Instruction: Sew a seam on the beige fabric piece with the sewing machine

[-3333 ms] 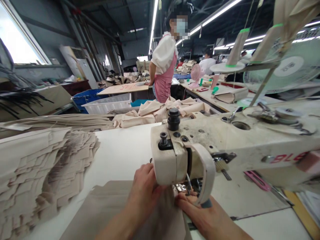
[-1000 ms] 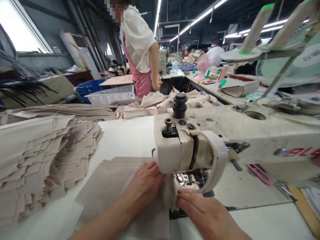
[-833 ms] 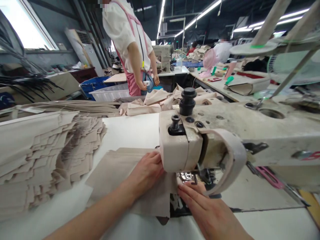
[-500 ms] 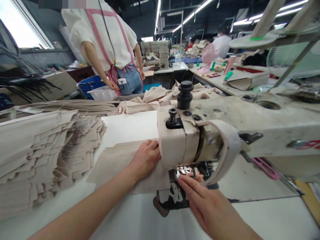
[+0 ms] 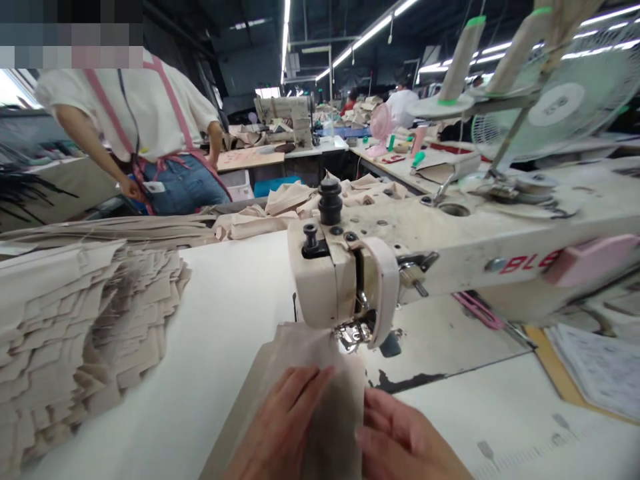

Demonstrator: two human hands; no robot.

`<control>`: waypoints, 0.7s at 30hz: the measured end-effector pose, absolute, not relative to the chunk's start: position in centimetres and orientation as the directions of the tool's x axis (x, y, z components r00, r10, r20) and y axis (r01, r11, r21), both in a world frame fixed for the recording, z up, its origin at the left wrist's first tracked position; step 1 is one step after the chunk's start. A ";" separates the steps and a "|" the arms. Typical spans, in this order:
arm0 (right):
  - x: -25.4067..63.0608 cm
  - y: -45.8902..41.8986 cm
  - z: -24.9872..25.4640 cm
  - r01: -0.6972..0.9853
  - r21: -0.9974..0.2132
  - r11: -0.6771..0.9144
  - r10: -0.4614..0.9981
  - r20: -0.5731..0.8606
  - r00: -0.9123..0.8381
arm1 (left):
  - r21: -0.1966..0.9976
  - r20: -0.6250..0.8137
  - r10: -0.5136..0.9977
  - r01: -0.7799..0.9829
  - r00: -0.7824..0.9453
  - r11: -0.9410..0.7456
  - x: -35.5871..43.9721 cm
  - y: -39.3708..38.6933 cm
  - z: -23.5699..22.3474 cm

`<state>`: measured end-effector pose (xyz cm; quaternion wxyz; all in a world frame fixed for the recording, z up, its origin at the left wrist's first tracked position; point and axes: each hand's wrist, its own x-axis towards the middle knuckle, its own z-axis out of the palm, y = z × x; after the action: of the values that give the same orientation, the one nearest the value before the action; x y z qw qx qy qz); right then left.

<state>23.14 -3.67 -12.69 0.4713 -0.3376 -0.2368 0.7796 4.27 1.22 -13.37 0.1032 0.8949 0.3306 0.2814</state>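
Observation:
A beige fabric piece [image 5: 320,363] lies on the white table, its far end under the presser foot [image 5: 353,333] of a worn cream sewing machine [image 5: 450,247]. My left hand [image 5: 283,430] rests flat on the fabric's near left part, fingers stretched out. My right hand [image 5: 400,440] lies at the fabric's right edge, fingers together and pressing down. Both hands sit at the bottom of the view, a short way in front of the needle.
A tall fanned stack of cut beige pieces [image 5: 75,327] fills the table's left. Folded beige cloth [image 5: 280,207] is heaped behind the machine. A person in a pink apron [image 5: 145,133] stands at back left. A fan [image 5: 565,107] and thread cones [image 5: 463,50] stand at right; papers [image 5: 597,367] lie at right.
The fabric has been pulled back toward me, and both hands have moved nearer my body, away from the presser foot. The person in the apron walked left across the background.

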 end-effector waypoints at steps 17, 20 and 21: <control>22.8 -0.7 -12.8 -0.198 -0.906 -0.375 0.926 -0.377 -0.029 | 0.691 -0.062 0.824 0.620 0.563 -0.371 8.7 6.9 -8.8; 22.5 -1.6 -14.1 -0.176 -0.928 -0.329 0.943 -0.333 -0.009 | 0.687 -0.054 0.857 0.642 0.512 -0.340 8.6 6.7 -8.9; 22.4 -2.1 -14.7 -0.180 -0.931 -0.318 0.948 -0.319 -0.023 | 0.675 -0.052 0.879 0.665 0.474 -0.319 8.6 6.5 -9.0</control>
<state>22.35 -2.09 -14.68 0.4575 -0.5284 -0.3632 0.6161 8.57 6.55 -8.98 0.3238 0.7952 0.4853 0.1649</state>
